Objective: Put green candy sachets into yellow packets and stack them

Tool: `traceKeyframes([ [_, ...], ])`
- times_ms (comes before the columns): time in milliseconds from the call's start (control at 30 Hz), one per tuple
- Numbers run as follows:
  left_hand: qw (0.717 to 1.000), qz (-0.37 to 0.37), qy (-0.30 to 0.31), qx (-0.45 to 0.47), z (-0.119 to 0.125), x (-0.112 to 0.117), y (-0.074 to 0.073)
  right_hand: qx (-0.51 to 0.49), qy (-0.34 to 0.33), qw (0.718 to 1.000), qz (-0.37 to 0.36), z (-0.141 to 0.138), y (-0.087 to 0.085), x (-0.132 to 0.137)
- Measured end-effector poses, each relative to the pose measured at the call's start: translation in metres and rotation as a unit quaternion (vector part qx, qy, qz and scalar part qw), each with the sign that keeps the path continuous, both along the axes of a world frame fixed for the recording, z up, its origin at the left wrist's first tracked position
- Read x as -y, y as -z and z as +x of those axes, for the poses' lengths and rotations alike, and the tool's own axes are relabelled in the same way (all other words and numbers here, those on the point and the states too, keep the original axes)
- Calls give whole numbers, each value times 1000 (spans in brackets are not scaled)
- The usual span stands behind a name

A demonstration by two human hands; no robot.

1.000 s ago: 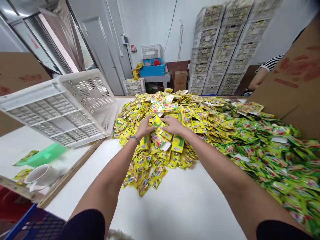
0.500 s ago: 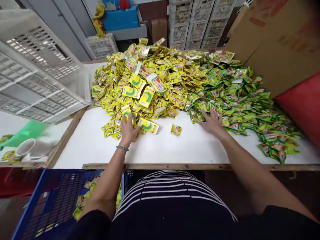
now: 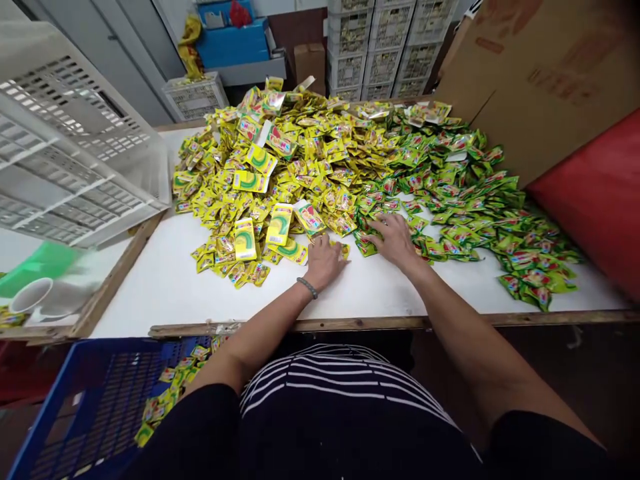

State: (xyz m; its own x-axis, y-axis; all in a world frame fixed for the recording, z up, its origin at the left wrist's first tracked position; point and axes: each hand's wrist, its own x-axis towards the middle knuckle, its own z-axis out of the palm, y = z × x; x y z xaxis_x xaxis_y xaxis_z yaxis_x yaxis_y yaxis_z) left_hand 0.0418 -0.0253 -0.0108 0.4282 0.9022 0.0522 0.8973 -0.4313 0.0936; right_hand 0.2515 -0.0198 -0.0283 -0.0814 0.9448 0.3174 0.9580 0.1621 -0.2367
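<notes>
My left hand (image 3: 324, 262) rests low at the front edge of the pile of yellow sachets (image 3: 310, 143), fingers bent and thumb apart. Partly behind it lies a small yellow sachet (image 3: 344, 251); I see no firm grip on it. Just beyond the fingertips is a flat pack with a red fruit print (image 3: 309, 217). Several flat yellow packs (image 3: 279, 224) with a green curved print lie to the left. My right hand (image 3: 395, 240), fingers spread, touches the near left edge of the green sachets (image 3: 470, 200). The fingertips partly cover some sachets.
A white plastic crate (image 3: 85, 133) leans at the left of the white table (image 3: 145, 287). Below the wooden edge stands a blue basket (image 3: 95, 387) with sachets. A large carton (image 3: 550, 87) and a red surface (image 3: 590, 193) border the right. Stacked crates (image 3: 370, 50) stand behind.
My left hand has moved right, from the flat yellow packs to the small loose sachet. Some flat packs have shifted nearer and spread apart. My right hand has slid slightly left with some green sachets.
</notes>
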Motion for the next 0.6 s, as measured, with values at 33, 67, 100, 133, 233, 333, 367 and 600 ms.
traceKeyframes([
  [33, 1000, 8, -1, -10, -2, -3, 4, 20, -43, 999, -3, 0, -2, 1],
  [67, 1000, 18, 2, -14, -5, -6, 8, 49, -88, 995, -12, 0, -3, 3],
  [100, 999, 28, 11, -15, -10, -8, 11, 84, -129, 988, -23, 1, -3, 6],
  [133, 999, 35, 25, -12, -15, -9, 13, 120, -161, 979, -33, 2, -2, 8],
  [233, 997, 42, 68, 20, -28, -11, 14, 164, -180, 970, -30, 3, -1, 4],
  [333, 989, 43, 43, 133, -35, -22, 6, 58, -146, 988, 10, -4, -4, -20],
  [367, 981, 40, 17, 188, -38, -27, 2, -4, -134, 991, 24, -8, -6, -30],
  [600, 866, -151, -62, 472, -62, -51, -28, -489, -32, 866, -98, -48, -7, -53],
])
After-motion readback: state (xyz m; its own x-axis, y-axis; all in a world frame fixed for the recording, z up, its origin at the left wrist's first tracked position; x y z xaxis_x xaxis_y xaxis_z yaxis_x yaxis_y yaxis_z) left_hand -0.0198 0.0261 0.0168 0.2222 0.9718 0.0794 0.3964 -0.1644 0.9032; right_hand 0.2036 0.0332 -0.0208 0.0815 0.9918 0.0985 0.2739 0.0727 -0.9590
